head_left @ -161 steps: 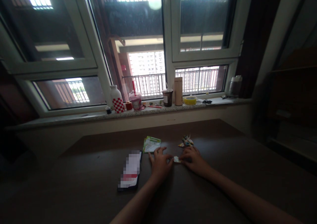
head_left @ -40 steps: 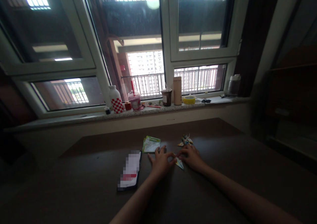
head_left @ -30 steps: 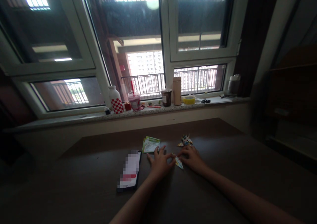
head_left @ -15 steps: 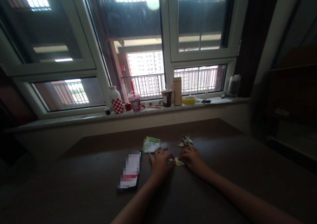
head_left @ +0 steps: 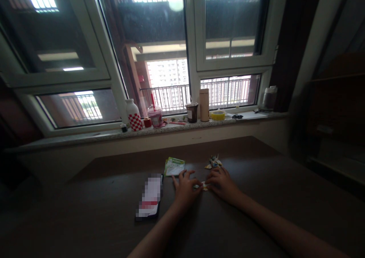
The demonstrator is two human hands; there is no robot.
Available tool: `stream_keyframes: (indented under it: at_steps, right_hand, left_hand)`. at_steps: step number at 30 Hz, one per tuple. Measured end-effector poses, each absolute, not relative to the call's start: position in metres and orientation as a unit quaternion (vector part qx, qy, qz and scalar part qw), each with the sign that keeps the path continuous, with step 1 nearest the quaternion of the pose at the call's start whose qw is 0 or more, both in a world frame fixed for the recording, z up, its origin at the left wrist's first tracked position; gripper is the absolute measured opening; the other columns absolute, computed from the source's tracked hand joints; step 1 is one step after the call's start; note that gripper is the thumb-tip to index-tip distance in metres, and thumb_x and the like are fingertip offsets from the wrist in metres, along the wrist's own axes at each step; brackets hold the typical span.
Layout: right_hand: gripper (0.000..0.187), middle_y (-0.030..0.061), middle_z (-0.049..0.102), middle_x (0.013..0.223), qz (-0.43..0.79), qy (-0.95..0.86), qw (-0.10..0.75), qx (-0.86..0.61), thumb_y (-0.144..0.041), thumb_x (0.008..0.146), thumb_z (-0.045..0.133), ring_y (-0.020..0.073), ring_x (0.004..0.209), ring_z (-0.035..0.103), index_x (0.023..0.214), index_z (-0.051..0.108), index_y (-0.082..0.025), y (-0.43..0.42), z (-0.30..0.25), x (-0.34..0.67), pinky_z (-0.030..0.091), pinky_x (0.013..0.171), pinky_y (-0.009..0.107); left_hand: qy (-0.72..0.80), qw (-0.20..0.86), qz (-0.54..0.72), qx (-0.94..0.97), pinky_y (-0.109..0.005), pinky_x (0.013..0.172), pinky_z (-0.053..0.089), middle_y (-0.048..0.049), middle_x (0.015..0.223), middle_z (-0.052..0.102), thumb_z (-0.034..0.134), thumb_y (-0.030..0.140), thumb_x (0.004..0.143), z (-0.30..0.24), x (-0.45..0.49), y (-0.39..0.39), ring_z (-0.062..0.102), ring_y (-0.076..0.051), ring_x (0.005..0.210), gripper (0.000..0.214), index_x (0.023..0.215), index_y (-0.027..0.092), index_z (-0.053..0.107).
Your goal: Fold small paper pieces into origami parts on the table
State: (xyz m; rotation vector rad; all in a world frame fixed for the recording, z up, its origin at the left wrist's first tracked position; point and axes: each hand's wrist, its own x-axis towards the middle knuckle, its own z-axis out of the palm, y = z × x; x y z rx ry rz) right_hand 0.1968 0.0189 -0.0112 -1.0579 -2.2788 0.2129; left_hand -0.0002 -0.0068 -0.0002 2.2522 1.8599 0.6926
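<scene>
A small piece of patterned paper (head_left: 205,186), white with yellow, lies on the table between my two hands, partly covered by fingertips. My left hand (head_left: 186,185) pinches its left side with thumb and index finger, while the other fingers spread outward. From the right, my right hand (head_left: 221,182) has its fingers closed on the other end of the paper. Just beyond my right hand sits a small cluster of folded paper pieces (head_left: 213,162). Past my left fingers lies a stack of green-and-white paper sheets (head_left: 175,166).
A phone (head_left: 149,196) with a blurred-out screen lies left of my left hand on the dark table (head_left: 114,220). Along the windowsill stand a checkered bottle (head_left: 134,115), a pink drink cup (head_left: 155,117), a dark cup (head_left: 192,112), a tan flask (head_left: 204,105) and yellow tape (head_left: 218,115).
My hands have shifted slightly closer, the left fingertips moving right along the paper. Less of the paper shows between them. Everything else has stayed put.
</scene>
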Motion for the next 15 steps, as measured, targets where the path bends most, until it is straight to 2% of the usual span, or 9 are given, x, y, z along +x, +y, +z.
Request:
stream_keyframes:
  at_steps: [4, 10, 15]
  right_hand:
    - [0.014, -0.0014, 0.072, 0.096, 0.074, -0.873, 0.299, -0.378, -0.02, 0.083, 0.065, 0.0236, 0.113, 0.055, 0.088, 0.072, -0.03, 0.016, -0.008, 0.196, 0.019, 0.111, 0.054]
    - [0.009, 0.0003, 0.071, 0.093, 0.081, -0.881, 0.295, -0.359, -0.032, 0.081, 0.071, 0.025, 0.113, 0.055, 0.089, 0.073, -0.029, 0.012, -0.002, 0.199, 0.021, 0.11, 0.054]
    - [0.007, 0.0003, 0.071, 0.09, 0.058, -0.88, 0.292, -0.37, -0.031, 0.081, 0.071, 0.0247, 0.113, 0.056, 0.086, 0.074, -0.029, 0.015, -0.007, 0.197, 0.021, 0.111, 0.054]
  left_hand:
    - [0.624, 0.071, 0.228, 0.744, -0.073, 0.109, 0.001, 0.0032, 0.137, 0.054, 0.067, 0.042, 0.08, 0.001, 0.0, -0.008, 0.033, -0.03, 0.136, 0.011, 0.088, 0.039, 0.074]
    - [0.637, 0.103, 0.204, 0.737, -0.075, 0.107, 0.004, 0.0025, 0.141, 0.051, 0.066, 0.049, 0.079, 0.008, -0.002, -0.009, 0.029, -0.033, 0.138, 0.015, 0.088, 0.042, 0.075]
    - [0.64, 0.104, 0.193, 0.736, -0.075, 0.107, 0.003, 0.0025, 0.142, 0.051, 0.065, 0.05, 0.08, 0.011, -0.002, -0.01, 0.029, -0.033, 0.139, 0.016, 0.09, 0.043, 0.075]
